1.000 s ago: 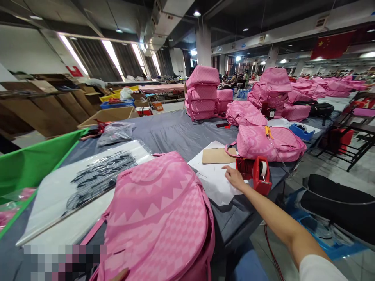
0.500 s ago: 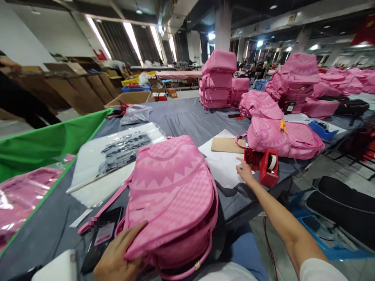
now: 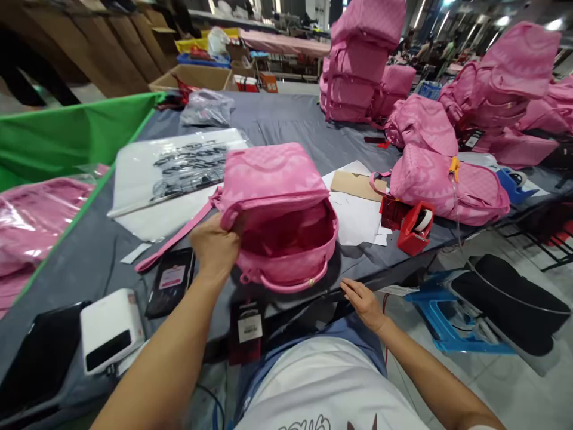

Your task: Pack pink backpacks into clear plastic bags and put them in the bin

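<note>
A pink patterned backpack (image 3: 277, 173) lies in front of me on the grey-covered table, its mouth gaping toward me so the darker pink inside shows. My left hand (image 3: 218, 245) is closed on the left edge of the backpack's raised top panel. From the backpack's lower edge a dark red hang tag (image 3: 246, 331) with a white label hangs over the table's front. My right hand (image 3: 363, 303) is off the backpack, near the table edge to its right, with fingers extended and nothing in them.
A red tape dispenser (image 3: 415, 228) and white paper (image 3: 358, 218) lie to the right, beside another pink backpack (image 3: 421, 182). Left are printed plastic bags (image 3: 179, 179), a phone (image 3: 171, 280) and a white power bank (image 3: 111, 330). Pink backpacks (image 3: 358, 65) are stacked behind.
The backpack's top has been lifted by my left hand, and its opening now shows. My right hand has drawn back from the white paper toward me. The view has tilted downward.
</note>
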A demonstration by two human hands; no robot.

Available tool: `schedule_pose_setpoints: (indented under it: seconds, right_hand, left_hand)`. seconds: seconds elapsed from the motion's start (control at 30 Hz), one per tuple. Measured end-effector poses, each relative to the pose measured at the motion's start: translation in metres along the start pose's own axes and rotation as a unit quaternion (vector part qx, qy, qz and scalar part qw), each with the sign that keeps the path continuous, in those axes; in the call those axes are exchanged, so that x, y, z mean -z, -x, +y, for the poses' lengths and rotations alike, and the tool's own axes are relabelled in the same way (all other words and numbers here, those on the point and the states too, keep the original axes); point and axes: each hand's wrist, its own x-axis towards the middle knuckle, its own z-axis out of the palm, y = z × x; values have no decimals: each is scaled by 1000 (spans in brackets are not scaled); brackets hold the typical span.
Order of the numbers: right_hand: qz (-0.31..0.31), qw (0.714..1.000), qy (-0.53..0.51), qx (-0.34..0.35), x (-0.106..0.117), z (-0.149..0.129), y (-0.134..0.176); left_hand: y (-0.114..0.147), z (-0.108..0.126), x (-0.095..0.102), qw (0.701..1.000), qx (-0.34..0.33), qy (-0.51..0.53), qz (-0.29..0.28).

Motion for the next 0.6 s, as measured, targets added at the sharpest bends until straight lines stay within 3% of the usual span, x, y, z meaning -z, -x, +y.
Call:
schedule_pose_setpoints:
  seconds: [0.07,0.13,0.17,0.23,0.3,0.47,0.6]
  right_hand:
    - [-31,999,-18,-23,-2,0,9]
    - [-128,987,-12,-99,0,0,11]
    - [-206,966,7,-157,1,-1,8]
    - [-359,894,52,-263,5,-1,-3]
    - [-445,838,74,-307,11,-3,-16]
    - [-487,818,78,-296,34,-18,-26]
    - [-466,821,109,-311,42,-35,-13]
  left_hand:
    - [-2,5,-5,998,3,-35,-54]
    - [1,5,-9,994,-4,-73,-76]
    - [3,4,-11,993,-13,-89,-82]
    - [7,2,-12,989,-32,-111,-93]
    - [11,-1,-12,987,-48,-116,-102]
    - [15,-5,-11,988,-65,-99,-100]
    - [20,-13,-21,990,-84,-95,-65]
